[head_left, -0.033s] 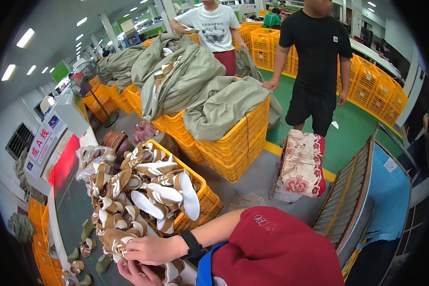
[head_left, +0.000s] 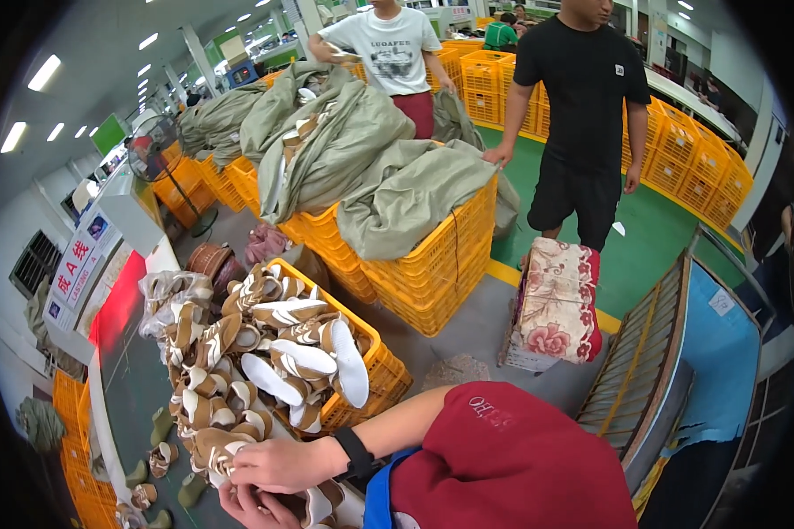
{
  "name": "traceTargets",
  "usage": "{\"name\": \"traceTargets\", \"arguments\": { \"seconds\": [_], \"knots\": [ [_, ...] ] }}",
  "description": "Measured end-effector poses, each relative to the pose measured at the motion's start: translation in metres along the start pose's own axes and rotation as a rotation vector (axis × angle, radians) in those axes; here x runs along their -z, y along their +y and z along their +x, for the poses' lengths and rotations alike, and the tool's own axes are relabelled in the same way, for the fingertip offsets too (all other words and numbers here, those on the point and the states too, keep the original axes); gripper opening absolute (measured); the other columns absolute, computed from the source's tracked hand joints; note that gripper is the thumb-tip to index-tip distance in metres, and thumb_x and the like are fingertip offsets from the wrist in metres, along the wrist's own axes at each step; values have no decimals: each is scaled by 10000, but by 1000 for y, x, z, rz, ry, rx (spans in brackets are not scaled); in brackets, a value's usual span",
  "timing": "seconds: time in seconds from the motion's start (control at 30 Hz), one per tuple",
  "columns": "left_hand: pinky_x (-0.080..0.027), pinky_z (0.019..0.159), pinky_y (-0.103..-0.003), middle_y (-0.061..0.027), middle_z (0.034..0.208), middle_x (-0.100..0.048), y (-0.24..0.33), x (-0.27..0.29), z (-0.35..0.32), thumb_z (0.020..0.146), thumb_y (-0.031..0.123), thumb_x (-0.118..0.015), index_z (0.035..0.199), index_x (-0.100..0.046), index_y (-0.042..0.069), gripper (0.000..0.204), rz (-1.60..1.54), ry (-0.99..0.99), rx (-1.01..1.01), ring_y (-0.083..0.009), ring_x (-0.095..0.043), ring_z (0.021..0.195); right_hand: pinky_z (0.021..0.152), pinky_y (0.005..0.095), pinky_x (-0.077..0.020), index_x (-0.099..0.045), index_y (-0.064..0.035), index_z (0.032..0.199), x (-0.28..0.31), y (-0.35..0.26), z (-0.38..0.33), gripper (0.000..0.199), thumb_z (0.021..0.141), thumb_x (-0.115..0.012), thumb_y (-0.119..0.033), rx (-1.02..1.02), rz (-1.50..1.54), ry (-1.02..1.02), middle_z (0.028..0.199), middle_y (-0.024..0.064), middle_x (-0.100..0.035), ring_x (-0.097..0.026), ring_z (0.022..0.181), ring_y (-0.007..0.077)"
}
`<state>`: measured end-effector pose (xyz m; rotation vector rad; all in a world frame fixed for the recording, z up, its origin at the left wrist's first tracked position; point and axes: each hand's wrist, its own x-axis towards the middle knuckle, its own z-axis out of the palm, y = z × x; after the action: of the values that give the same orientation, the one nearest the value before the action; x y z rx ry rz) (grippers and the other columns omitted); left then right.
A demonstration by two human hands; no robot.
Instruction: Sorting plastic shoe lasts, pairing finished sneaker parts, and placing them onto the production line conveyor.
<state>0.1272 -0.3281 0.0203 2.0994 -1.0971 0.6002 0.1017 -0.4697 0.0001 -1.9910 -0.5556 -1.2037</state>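
My right hand (head_left: 282,464), with a black band on its wrist, is closed on a brown sneaker (head_left: 210,443) with white laces. Just below it, my left hand (head_left: 258,506) has its fingers curled close to the same shoe; what they grip is hidden. Around both hands is a heap of brown and white sneakers (head_left: 205,381) on the dark green work surface (head_left: 125,388). More sneakers (head_left: 304,359), some with white soles showing, fill a yellow crate (head_left: 388,381) beyond my right forearm.
Green shoe lasts (head_left: 191,488) lie left of my hands. Ahead stand stacked yellow crates (head_left: 432,273) under grey-green cloths (head_left: 419,189). Two people stand behind them, one in black (head_left: 582,106) touching the cloth. At right are a flower-patterned bundle (head_left: 556,300) and a metal-barred cart (head_left: 640,353).
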Motion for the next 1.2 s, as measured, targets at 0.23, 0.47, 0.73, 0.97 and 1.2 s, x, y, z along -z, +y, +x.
{"name": "traceTargets", "arguments": {
  "seconds": [0.23,0.47,0.73,0.97,1.2],
  "knots": [
    [-413,879,-416,-187,1103,-496,-17,10,-12,813,45,-480,930,-590,-30,177,-327,-29,55,-354,-505,1026,650,359,-454,-588,-23,835,19,6,1,69,800,-561,-76,-12,271,-235,839,122,-514,-538,760,273],
    [-445,825,-343,-199,1059,-545,-25,36,-32,736,-18,-548,850,-597,-25,124,-275,-101,0,-308,-545,942,738,350,-470,-619,-48,999,13,29,-2,197,803,-599,-60,-146,350,-181,901,109,-554,-570,836,290],
    [-435,752,-353,-147,977,-542,-52,52,-61,674,-101,-473,774,-526,-18,140,211,296,374,-298,-526,865,577,317,-492,-596,-152,1040,-39,-27,16,319,779,-668,-320,226,204,-706,995,45,-533,-558,761,219],
    [-395,904,-418,-183,1065,-531,-66,94,-97,722,-13,-571,991,-540,-11,271,317,438,627,-363,-498,1007,563,388,-484,-515,-101,937,-113,-4,64,209,814,-610,-241,402,429,-1071,816,88,-524,-585,707,298],
    [-359,980,-448,-241,1258,-427,-94,112,-190,734,154,-695,1233,-448,2,577,482,37,937,-408,-410,1150,780,386,-492,-643,-75,1026,-306,75,171,345,720,-602,-228,205,208,-1410,914,166,-662,-632,871,318]
  ]
}}
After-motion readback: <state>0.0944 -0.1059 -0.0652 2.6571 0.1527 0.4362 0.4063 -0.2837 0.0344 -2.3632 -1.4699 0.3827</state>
